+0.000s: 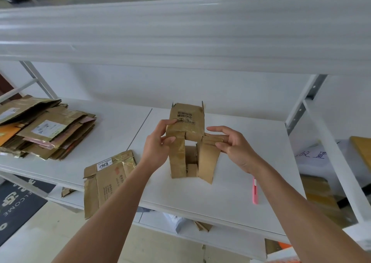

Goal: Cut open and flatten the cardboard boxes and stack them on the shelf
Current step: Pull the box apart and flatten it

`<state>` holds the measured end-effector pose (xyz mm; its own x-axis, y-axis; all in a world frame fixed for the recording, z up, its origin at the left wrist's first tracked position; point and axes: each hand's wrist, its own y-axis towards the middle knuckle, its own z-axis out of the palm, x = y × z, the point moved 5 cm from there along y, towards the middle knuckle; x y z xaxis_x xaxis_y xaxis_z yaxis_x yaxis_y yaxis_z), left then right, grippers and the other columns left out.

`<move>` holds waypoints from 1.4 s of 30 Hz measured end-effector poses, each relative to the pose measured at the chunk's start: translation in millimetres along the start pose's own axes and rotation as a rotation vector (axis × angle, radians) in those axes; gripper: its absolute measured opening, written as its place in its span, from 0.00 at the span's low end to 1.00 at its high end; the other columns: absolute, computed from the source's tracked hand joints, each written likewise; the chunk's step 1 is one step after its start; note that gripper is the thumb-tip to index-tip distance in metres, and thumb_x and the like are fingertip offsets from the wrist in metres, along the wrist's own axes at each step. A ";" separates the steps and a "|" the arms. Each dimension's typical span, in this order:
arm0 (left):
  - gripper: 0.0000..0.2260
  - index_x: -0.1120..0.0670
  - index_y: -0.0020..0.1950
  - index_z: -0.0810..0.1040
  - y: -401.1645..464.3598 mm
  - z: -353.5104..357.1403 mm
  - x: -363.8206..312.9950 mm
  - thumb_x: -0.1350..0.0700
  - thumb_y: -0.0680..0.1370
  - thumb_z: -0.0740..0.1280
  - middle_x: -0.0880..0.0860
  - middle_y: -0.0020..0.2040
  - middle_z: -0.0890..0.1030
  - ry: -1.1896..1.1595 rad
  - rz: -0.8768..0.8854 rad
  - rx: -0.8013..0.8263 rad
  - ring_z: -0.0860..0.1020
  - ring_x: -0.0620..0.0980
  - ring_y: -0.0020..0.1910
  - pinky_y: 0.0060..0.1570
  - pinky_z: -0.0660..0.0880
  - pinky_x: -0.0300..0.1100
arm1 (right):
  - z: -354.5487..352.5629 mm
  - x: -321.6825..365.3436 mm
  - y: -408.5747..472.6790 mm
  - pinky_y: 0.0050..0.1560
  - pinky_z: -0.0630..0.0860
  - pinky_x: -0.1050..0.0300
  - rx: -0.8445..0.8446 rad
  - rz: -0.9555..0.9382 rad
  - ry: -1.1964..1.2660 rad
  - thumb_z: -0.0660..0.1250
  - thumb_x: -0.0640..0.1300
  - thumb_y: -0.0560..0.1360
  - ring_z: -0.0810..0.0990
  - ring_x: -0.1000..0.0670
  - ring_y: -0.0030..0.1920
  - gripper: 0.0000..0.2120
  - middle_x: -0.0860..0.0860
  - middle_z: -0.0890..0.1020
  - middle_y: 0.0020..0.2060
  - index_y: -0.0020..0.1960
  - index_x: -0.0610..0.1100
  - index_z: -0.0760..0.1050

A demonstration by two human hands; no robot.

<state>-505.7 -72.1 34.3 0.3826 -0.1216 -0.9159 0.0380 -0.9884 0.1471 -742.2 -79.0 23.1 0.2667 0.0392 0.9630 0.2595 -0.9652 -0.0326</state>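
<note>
Standing upright on the white shelf (pixel 230 184), small cardboard box (pixel 187 140) has its long axis vertical, open bottom flaps splayed toward the camera, printed face on top with the text upside down. Left hand (pixel 158 144) pinches the box's left edge and flap; right hand (pixel 232 144) grips the right flap between thumb and fingers. Pink cutter (pixel 255 191) lies on the shelf near the right forearm. One flattened box (pixel 106 180) overhangs the front edge at left; stack of flattened boxes (pixel 44 130) sits far left. Upper shelf board (pixel 180 35) spans overhead; dark doormat (pixel 16 204) on the floor.
</note>
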 end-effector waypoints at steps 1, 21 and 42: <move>0.28 0.33 0.55 0.73 2.4 -0.7 -1.1 0.70 0.79 0.62 0.42 0.52 0.82 0.021 0.006 0.002 0.82 0.40 0.47 0.46 0.82 0.44 | -1.5 -0.4 -0.2 0.52 0.77 0.63 -0.006 -0.004 -0.001 0.60 0.28 0.79 0.83 0.58 0.45 0.26 0.60 0.85 0.41 0.60 0.58 0.77; 0.20 0.38 0.64 0.70 3.3 30.4 0.1 0.59 0.78 0.68 0.30 0.50 0.79 0.229 -0.035 0.036 0.79 0.39 0.53 0.47 0.75 0.30 | 18.9 14.7 19.3 0.63 0.60 0.80 -0.134 -0.259 -0.201 0.70 0.37 0.76 0.69 0.57 0.71 0.21 0.54 0.75 0.69 0.68 0.47 0.76; 0.36 0.31 0.65 0.64 -5.9 33.4 11.2 0.71 0.72 0.60 0.39 0.50 0.80 0.134 0.010 0.108 0.80 0.45 0.43 0.35 0.77 0.38 | 25.1 14.6 23.4 0.62 0.57 0.82 -0.165 -0.274 -0.261 0.69 0.31 0.76 0.69 0.59 0.68 0.21 0.50 0.76 0.68 0.67 0.43 0.77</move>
<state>-532.5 -70.6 10.7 0.5023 -0.1257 -0.8555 -0.0636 -0.9921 0.1084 -709.0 -94.6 29.8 0.4402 0.3443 0.8293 0.2065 -0.9376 0.2797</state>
